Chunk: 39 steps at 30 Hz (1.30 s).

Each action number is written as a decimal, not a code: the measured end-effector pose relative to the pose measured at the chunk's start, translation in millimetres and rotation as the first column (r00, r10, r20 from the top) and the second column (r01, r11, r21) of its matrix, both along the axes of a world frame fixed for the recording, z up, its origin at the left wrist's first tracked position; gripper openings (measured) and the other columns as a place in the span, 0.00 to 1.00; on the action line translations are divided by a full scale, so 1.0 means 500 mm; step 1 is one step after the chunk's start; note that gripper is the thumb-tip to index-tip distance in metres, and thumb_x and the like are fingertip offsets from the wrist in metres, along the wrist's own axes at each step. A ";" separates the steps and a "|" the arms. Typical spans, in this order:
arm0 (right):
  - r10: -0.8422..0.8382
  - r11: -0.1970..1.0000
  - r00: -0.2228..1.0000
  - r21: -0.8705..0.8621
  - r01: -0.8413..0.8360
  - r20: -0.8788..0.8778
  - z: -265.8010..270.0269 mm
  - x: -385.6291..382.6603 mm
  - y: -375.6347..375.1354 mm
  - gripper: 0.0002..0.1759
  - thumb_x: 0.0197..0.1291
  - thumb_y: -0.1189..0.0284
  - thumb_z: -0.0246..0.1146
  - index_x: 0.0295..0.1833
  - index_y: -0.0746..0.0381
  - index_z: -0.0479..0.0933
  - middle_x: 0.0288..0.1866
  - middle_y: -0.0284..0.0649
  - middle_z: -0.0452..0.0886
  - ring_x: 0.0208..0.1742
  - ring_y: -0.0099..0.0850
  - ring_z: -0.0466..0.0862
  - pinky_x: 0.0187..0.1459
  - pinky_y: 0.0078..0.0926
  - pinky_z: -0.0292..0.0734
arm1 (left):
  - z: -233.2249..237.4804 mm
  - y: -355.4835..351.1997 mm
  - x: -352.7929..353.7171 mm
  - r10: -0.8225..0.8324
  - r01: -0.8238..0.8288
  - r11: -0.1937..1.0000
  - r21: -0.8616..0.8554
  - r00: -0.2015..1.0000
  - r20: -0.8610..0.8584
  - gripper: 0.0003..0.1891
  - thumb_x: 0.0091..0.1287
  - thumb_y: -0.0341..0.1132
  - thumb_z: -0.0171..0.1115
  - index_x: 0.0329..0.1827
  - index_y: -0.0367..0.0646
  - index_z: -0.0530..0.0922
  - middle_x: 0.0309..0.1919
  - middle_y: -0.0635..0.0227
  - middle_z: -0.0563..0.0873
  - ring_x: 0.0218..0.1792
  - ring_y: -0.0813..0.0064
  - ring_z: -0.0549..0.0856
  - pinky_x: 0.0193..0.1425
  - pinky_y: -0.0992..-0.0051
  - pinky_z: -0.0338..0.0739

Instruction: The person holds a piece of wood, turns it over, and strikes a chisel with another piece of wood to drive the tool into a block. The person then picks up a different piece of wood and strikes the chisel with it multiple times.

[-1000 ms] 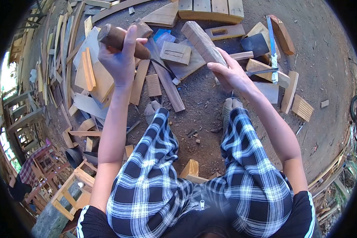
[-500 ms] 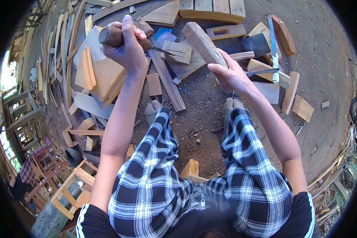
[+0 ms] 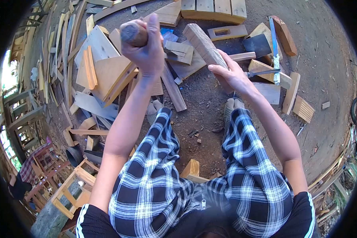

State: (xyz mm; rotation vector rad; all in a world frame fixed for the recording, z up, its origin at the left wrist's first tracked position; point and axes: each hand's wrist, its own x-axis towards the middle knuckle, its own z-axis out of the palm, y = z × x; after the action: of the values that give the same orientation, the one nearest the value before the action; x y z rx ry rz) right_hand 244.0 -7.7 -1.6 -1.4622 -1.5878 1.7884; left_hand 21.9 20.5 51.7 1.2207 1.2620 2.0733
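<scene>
My left hand [image 3: 146, 53] is closed around the thick wooden handle of a tool [image 3: 133, 35], its rounded butt facing me. The tool's metal end is hidden behind my hand now; a thin metal shaft showed earlier. My right hand [image 3: 231, 74] grips a long wooden block [image 3: 202, 41] by its lower part, thumb across the near face. The block is tilted, its upper end leaning left. The two hands are apart, and the tool is not seen touching the block. Below and between them lies a slotted piece of wood [image 3: 178, 52].
A slatted wooden piece [image 3: 214, 10] lies at the far side, near a board with an oblong hole [image 3: 226, 31]. A blue-edged saw [image 3: 272, 37] and a dark metal plate [image 3: 256, 45] are at right. Stacked boards [image 3: 107, 75] and long strips lie left. A small wooden frame [image 3: 73, 188] stands lower left.
My left hand has moved right and turned, so the tool's butt now faces me and its metal shaft is out of sight. My right hand and the block have hardly moved.
</scene>
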 end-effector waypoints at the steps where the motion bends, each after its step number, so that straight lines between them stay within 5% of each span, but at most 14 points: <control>1: -0.002 1.000 1.000 -0.018 0.002 -0.013 0.002 -0.001 0.000 0.48 0.61 0.47 0.64 0.80 0.57 0.55 0.71 0.53 0.71 0.68 0.40 0.74 0.68 0.41 0.67 | -0.002 -0.003 0.007 -0.022 0.022 1.000 0.007 0.999 -0.031 0.13 0.67 0.30 0.70 0.29 0.45 0.73 0.18 0.75 0.78 0.18 0.87 0.78 0.21 0.86 0.71; 4: 0.013 1.000 1.000 0.016 -0.013 -0.026 -0.001 -0.004 0.002 0.49 0.61 0.46 0.64 0.80 0.58 0.55 0.71 0.54 0.70 0.68 0.40 0.74 0.68 0.40 0.68 | -0.014 -0.017 0.001 -0.045 0.040 0.998 -0.046 0.991 -0.126 0.13 0.68 0.30 0.70 0.29 0.44 0.73 0.20 0.75 0.79 0.18 0.87 0.79 0.21 0.85 0.71; 8: -0.002 0.995 0.998 0.102 -0.004 0.065 0.010 -0.010 0.021 0.49 0.61 0.47 0.65 0.80 0.59 0.55 0.67 0.55 0.74 0.63 0.39 0.78 0.62 0.39 0.74 | -0.023 -0.025 -0.005 -0.168 0.169 0.978 -0.124 0.986 0.023 0.12 0.67 0.28 0.69 0.30 0.44 0.72 0.20 0.74 0.77 0.18 0.87 0.78 0.21 0.84 0.71; 11: 0.031 0.926 0.998 0.377 -0.008 -0.055 0.116 -0.037 0.058 0.48 0.59 0.50 0.66 0.79 0.59 0.57 0.54 0.54 0.82 0.47 0.40 0.86 0.48 0.38 0.81 | -0.024 -0.032 -0.018 -0.128 0.130 0.981 -0.146 0.991 0.025 0.11 0.67 0.26 0.68 0.30 0.43 0.72 0.20 0.73 0.77 0.18 0.86 0.77 0.22 0.83 0.71; 15: 0.097 0.799 0.982 0.600 0.019 -0.161 0.292 -0.079 0.058 0.44 0.59 0.52 0.67 0.76 0.61 0.63 0.59 0.52 0.80 0.58 0.40 0.83 0.57 0.36 0.78 | -0.055 -0.042 -0.037 -0.164 0.169 0.973 -0.155 0.985 0.048 0.10 0.66 0.25 0.67 0.32 0.42 0.72 0.23 0.72 0.77 0.22 0.83 0.79 0.26 0.81 0.74; 17: 0.233 0.481 0.944 0.872 0.096 -0.232 0.294 -0.101 0.059 0.40 0.56 0.59 0.65 0.74 0.60 0.65 0.46 0.56 0.85 0.40 0.44 0.89 0.44 0.42 0.84 | -0.074 -0.045 -0.043 -0.105 0.097 0.984 -0.151 0.993 -0.046 0.10 0.66 0.25 0.67 0.32 0.42 0.72 0.23 0.72 0.77 0.22 0.83 0.79 0.26 0.81 0.74; 19: 0.271 0.501 0.948 0.817 -0.285 0.165 0.309 -0.093 0.051 0.40 0.52 0.63 0.66 0.73 0.59 0.67 0.45 0.54 0.86 0.43 0.47 0.88 0.45 0.43 0.84 | -0.088 -0.052 -0.050 -0.066 0.050 0.989 -0.140 0.991 -0.113 0.10 0.65 0.25 0.68 0.33 0.42 0.72 0.23 0.72 0.78 0.22 0.83 0.79 0.27 0.81 0.74; 21: 0.322 0.529 0.914 0.754 -0.391 0.248 0.321 -0.099 0.052 0.42 0.50 0.64 0.67 0.73 0.59 0.67 0.44 0.53 0.86 0.42 0.47 0.88 0.46 0.43 0.83 | -0.090 -0.055 -0.047 -0.044 0.023 0.991 -0.128 0.987 -0.156 0.09 0.65 0.25 0.68 0.33 0.42 0.73 0.23 0.72 0.78 0.22 0.83 0.80 0.27 0.81 0.74; 25: 0.228 0.420 0.973 0.904 -0.082 -0.018 0.323 -0.114 0.043 0.43 0.49 0.65 0.68 0.74 0.55 0.67 0.35 0.48 0.85 0.36 0.42 0.88 0.43 0.41 0.84 | -0.103 -0.063 -0.050 0.000 -0.028 0.991 -0.127 0.976 -0.220 0.09 0.65 0.25 0.68 0.34 0.41 0.73 0.23 0.72 0.79 0.22 0.82 0.80 0.27 0.80 0.74; 30: 0.277 0.452 0.900 0.781 -0.432 0.338 0.323 -0.103 0.028 0.43 0.51 0.62 0.70 0.75 0.51 0.67 0.32 0.45 0.84 0.33 0.40 0.88 0.36 0.39 0.84 | -0.116 -0.079 -0.030 -0.001 -0.039 0.992 -0.118 0.947 -0.322 0.09 0.64 0.25 0.68 0.35 0.41 0.73 0.24 0.71 0.79 0.23 0.82 0.80 0.28 0.80 0.75; 34: 0.260 0.397 0.962 0.899 -0.184 0.082 0.323 -0.104 0.028 0.44 0.50 0.63 0.70 0.76 0.50 0.66 0.34 0.47 0.84 0.34 0.43 0.87 0.37 0.41 0.82 | -0.121 -0.080 -0.024 0.009 -0.056 0.989 -0.135 0.943 -0.332 0.09 0.64 0.25 0.68 0.36 0.40 0.74 0.24 0.71 0.80 0.23 0.81 0.80 0.28 0.80 0.75; 36: 0.271 0.491 0.927 0.791 -0.363 0.258 0.313 -0.094 0.022 0.44 0.49 0.65 0.69 0.76 0.50 0.66 0.37 0.48 0.84 0.37 0.43 0.88 0.38 0.41 0.83 | -0.109 -0.074 -0.025 0.003 -0.046 0.990 -0.135 0.954 -0.301 0.09 0.64 0.25 0.69 0.37 0.40 0.74 0.24 0.71 0.80 0.23 0.81 0.80 0.28 0.79 0.75; 38: 0.256 0.419 0.945 0.858 -0.298 0.204 0.288 -0.095 0.035 0.44 0.51 0.65 0.67 0.77 0.51 0.65 0.38 0.49 0.85 0.38 0.41 0.88 0.39 0.39 0.83 | -0.082 -0.066 -0.019 -0.018 -0.007 0.993 -0.114 0.976 -0.217 0.09 0.64 0.25 0.69 0.37 0.40 0.74 0.24 0.71 0.80 0.23 0.81 0.81 0.29 0.79 0.75; 39: 0.318 0.593 0.925 0.718 -0.364 0.206 0.306 -0.090 0.042 0.46 0.49 0.65 0.67 0.78 0.51 0.63 0.47 0.50 0.84 0.44 0.40 0.87 0.47 0.39 0.83 | -0.066 -0.064 -0.018 -0.038 0.019 0.993 -0.113 0.986 -0.164 0.09 0.63 0.25 0.69 0.37 0.40 0.74 0.24 0.71 0.80 0.23 0.81 0.81 0.29 0.79 0.75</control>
State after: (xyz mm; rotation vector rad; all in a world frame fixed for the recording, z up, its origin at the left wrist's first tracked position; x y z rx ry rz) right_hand 199.0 13.6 151.6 -0.8301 -2.3674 0.9682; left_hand 13.1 -11.3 18.6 1.3758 1.4050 1.8863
